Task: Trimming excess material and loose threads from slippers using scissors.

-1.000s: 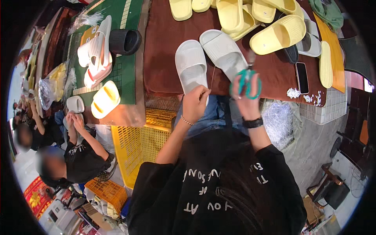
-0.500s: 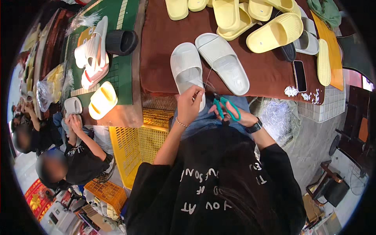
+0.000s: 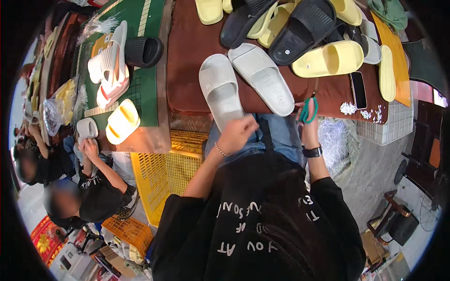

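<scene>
Two light grey slide sandals lie side by side at the front of the brown cloth, the left slide (image 3: 219, 79) and the right slide (image 3: 265, 79). My left hand (image 3: 238, 136) is closed in front of the left slide's near end, fingers curled. What it holds, if anything, cannot be made out. My right hand (image 3: 309, 131) grips green-handled scissors (image 3: 308, 110) at the table's front edge, to the right of the right slide. The scissors' blades point away from me over the cloth.
Black slides (image 3: 304, 30) and yellow slides (image 3: 328, 58) are heaped at the back of the brown cloth (image 3: 187, 56). A phone (image 3: 358, 90) and small white pieces (image 3: 348, 108) lie at right. A yellow crate (image 3: 154, 178) stands below left, beside another person's hands (image 3: 88, 147).
Black slides now lie on the yellow heap. My right hand has moved right and away from me with the scissors. My left hand has come slightly nearer; the thread by the grey slides no longer shows.
</scene>
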The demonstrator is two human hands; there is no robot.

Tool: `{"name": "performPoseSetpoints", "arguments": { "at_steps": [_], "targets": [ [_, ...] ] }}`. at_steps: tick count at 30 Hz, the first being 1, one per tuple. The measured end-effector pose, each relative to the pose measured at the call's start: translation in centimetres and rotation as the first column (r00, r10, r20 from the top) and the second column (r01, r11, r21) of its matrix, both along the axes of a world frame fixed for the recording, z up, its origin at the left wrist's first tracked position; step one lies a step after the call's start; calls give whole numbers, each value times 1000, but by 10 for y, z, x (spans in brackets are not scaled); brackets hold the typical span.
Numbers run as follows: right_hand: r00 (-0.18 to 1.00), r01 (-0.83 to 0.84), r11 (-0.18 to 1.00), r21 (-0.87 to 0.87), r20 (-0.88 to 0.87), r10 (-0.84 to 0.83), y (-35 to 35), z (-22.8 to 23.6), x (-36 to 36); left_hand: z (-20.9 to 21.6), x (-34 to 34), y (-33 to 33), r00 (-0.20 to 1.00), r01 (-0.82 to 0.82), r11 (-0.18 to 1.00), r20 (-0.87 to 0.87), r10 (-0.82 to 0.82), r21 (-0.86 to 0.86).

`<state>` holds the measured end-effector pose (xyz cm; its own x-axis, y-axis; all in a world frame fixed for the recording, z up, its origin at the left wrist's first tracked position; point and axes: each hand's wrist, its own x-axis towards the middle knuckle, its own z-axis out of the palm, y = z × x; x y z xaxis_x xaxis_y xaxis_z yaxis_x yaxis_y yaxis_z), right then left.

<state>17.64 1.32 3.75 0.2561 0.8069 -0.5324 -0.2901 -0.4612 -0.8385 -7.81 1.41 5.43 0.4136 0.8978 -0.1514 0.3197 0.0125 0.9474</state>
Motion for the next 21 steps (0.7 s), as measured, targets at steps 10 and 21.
{"name": "performPoseSetpoints", "arguments": {
  "at_steps": [10,21],
  "targets": [
    [206,-377,925,51,978,30,57,-8,28,56,47,-22,484,857,387,791,-375,-341],
    [775,-620,742,256,349,527,-31,25,-22,21,51,5,714,303,740,657,241,-600]
  ]
}}
